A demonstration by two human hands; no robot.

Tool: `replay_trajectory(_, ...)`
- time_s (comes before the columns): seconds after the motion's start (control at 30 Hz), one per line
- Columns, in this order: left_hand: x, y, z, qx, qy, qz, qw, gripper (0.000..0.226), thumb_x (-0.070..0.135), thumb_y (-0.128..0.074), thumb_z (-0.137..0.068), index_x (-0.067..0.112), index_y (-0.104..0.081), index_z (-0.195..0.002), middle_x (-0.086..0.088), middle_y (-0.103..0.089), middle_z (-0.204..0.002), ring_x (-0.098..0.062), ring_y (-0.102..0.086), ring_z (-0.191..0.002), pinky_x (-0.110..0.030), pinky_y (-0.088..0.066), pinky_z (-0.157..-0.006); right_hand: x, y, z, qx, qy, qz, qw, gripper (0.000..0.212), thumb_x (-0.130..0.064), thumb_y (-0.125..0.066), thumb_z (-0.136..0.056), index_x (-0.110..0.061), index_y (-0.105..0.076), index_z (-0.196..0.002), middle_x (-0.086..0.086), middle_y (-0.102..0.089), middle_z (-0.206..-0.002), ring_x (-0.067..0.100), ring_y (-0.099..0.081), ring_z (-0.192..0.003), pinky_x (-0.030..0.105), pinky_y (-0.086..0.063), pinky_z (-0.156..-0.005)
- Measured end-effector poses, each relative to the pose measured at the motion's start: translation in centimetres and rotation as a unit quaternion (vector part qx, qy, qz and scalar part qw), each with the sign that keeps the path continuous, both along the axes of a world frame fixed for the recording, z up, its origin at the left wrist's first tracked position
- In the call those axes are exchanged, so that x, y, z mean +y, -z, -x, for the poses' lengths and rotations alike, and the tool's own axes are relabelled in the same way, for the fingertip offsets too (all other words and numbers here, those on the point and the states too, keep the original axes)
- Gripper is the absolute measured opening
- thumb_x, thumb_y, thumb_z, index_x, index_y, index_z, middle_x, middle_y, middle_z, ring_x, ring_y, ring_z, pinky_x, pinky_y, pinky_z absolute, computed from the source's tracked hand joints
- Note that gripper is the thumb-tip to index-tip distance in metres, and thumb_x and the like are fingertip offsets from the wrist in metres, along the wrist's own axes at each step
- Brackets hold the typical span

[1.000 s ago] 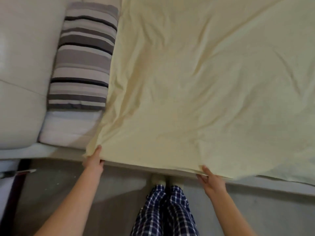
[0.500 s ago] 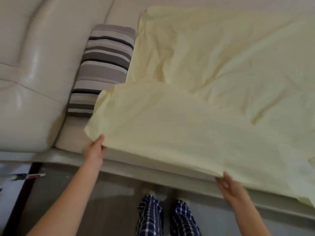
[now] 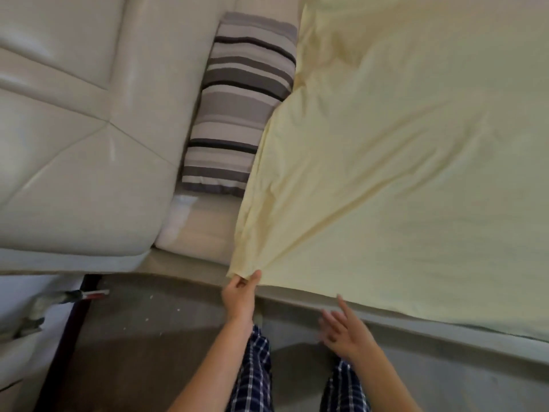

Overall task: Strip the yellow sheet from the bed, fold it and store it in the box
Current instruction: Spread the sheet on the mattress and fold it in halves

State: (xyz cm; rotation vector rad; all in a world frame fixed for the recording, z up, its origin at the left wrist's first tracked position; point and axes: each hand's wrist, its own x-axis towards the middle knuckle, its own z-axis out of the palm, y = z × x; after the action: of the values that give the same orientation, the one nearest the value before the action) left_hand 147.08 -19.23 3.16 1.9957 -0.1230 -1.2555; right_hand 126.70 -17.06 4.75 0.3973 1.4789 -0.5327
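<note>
Head view: the yellow sheet (image 3: 401,173) lies spread over the bed and fills the picture from 12 o'clock round to 4 o'clock, creased, with folds fanning out from its near left corner. That corner sits just left of centre toward 6 o'clock, past the edge of the mattress (image 3: 202,233), and the left hand (image 3: 239,295) has it: the grip is narrow, thumb and fingers pinched on the cloth. The right hand (image 3: 347,331) is at 5 o'clock just below the sheet's near hem, its grip wide with the fingers spread and holding nothing. It is blurred, and I cannot tell whether the raised fingertip touches the hem.

At 11 o'clock a striped pillow (image 3: 240,105) in grey, white and black bands lies along the sheet's left edge, and the cloth overlaps its right side. A cream padded headboard (image 3: 74,129) takes up 9 to 10 o'clock, touching the pillow. A strip of bare mattress shows below the pillow. The floor (image 3: 142,337) runs along 7 o'clock, and blue checked trousers (image 3: 255,376) show at 6 o'clock between the forearms
</note>
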Motion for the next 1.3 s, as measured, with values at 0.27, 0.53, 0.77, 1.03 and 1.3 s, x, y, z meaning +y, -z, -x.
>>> replay_trajectory(0.27, -0.5, -1.1, -3.3, 0.090, 0.036, -0.050, 0.994, 0.007, 0.021, -0.071, -0.083, 0.015, -0.067, -0.084, 0.001, -0.066, -0.078, -0.014, -0.060, -0.076, -0.022, -0.045, -0.064, -5.5, -2.2, -16.0, 0.046, 0.031, 0.124, 0.991, 0.038, -0.007, -0.060, -0.089, 0.006, -0.051, -0.123, 0.020, -0.060, -0.118, 0.031, -0.060, -0.095, 0.040, -0.051, -0.084)
replay_trajectory(0.53, -2.1, 0.1, -7.2, 0.150, -0.009, -0.030, 0.988, 0.017, 0.013, -0.068, -0.085, 0.000, -0.067, -0.096, -0.018, -0.068, -0.095, -0.025, -0.063, -0.087, -0.032, -0.051, -0.072, -4.5, -1.7, -15.6, 0.086, 0.060, 0.123, 0.987, 0.012, 0.003, -0.064, -0.084, -0.005, -0.057, -0.090, 0.014, -0.063, -0.105, 0.032, -0.061, -0.098, 0.041, -0.051, -0.087)
replay_trajectory(0.77, -0.8, -0.2, -7.1, 0.165, 0.105, -0.039, 0.980, 0.018, 0.027, -0.068, -0.086, 0.013, -0.066, -0.096, -0.007, -0.072, -0.100, -0.019, -0.068, -0.094, -0.027, -0.052, -0.068, -4.9, -1.9, -16.1, 0.085, 0.058, 0.143, 0.984, 0.014, 0.001, -0.066, -0.083, -0.009, -0.059, -0.090, 0.008, -0.065, -0.096, 0.023, -0.063, -0.084, 0.031, -0.053, -0.065)
replay_trajectory(1.03, -3.2, -2.1, -6.3, 0.072, 0.166, -0.002, 0.983, 0.015, 0.030, -0.072, -0.082, 0.017, -0.066, -0.081, -0.001, -0.071, -0.081, -0.016, -0.066, -0.079, -0.024, -0.049, -0.065, -4.7, -2.2, -16.0, 0.089, 0.045, 0.141, 0.985, 0.015, -0.004, -0.068, -0.083, -0.007, -0.060, -0.095, 0.007, -0.068, -0.095, 0.022, -0.066, -0.082, 0.028, -0.056, -0.064)
replay_trajectory(1.3, -1.5, -3.1, -7.0, -0.017, 0.127, 0.008, 0.992, 0.018, 0.021, -0.070, -0.084, 0.009, -0.060, -0.076, -0.006, -0.065, -0.074, -0.017, -0.058, -0.069, -0.028, -0.047, -0.065, -1.9, -3.0, -16.3, 0.410, -0.264, 0.152, 0.860, 0.045, -0.030, -0.073, -0.079, -0.017, -0.050, -0.114, 0.000, -0.057, -0.108, 0.021, -0.057, -0.106, 0.031, -0.046, -0.088)
